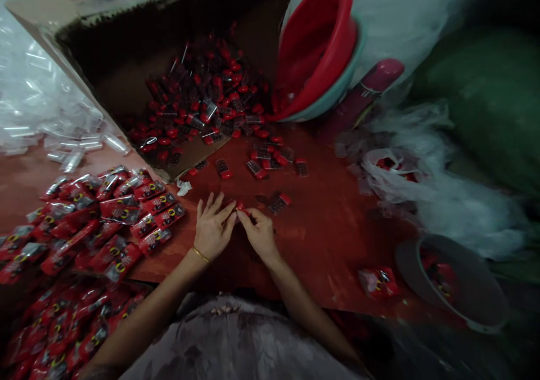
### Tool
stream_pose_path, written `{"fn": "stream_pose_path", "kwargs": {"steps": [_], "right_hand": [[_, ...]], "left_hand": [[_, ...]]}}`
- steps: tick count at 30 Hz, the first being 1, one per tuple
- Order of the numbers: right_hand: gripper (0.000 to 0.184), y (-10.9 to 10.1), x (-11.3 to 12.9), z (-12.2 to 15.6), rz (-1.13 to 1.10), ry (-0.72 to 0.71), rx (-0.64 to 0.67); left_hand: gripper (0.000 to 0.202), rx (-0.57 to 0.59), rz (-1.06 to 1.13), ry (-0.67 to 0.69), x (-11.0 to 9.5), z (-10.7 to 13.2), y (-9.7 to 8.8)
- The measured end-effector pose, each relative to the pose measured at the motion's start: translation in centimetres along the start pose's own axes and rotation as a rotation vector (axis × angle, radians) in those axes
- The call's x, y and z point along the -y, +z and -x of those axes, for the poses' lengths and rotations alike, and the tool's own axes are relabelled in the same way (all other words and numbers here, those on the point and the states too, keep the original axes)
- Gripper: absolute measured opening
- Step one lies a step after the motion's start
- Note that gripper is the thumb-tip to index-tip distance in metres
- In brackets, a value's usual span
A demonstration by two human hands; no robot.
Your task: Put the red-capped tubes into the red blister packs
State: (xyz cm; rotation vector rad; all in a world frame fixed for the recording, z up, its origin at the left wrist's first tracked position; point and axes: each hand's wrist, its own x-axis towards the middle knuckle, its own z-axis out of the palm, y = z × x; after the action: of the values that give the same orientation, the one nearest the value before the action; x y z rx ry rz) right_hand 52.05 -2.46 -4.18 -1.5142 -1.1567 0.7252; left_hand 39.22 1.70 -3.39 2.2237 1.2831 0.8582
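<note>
Near the middle of the reddish table, my left hand (213, 228) and my right hand (259, 233) meet at the fingertips. Between them is a small red piece (239, 206), mostly hidden by the fingers. The left thumb and index finger pinch it while the other left fingers are spread. My right thumb and fingers close on its other side. Just beyond my right hand lies a small clear case with a red end (279, 203). More such cases (257, 169) are scattered farther back, in front of an open cardboard box (105, 81) holding a heap of them.
Red printed packets (122, 211) are piled at the left, with more below the table edge. Clear plastic tubes (71, 149) lie behind them. A red basin (312, 48), a pink-capped bottle (371, 87), plastic bags (455, 183) and a grey tub (472, 295) stand at the right.
</note>
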Motion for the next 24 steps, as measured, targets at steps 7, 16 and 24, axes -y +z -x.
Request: {"fn": "stream_pose_path", "kwargs": {"steps": [7, 16, 24], "right_hand": [[0.040, 0.0, -0.7, -0.1, -0.054, 0.050, -0.018], [0.039, -2.0, -1.2, -0.9, 0.091, 0.102, -0.235], [0.040, -2.1, -0.5, -0.3, 0.053, 0.092, -0.248]], "left_hand": [[0.047, 0.073, 0.898, -0.606, -0.4, -0.9, 0.9], [0.029, 0.104, 0.059, -0.188, 0.9, -1.2, 1.0], [0.050, 0.043, -0.057, 0.028, -0.5, -1.3, 1.1]]}}
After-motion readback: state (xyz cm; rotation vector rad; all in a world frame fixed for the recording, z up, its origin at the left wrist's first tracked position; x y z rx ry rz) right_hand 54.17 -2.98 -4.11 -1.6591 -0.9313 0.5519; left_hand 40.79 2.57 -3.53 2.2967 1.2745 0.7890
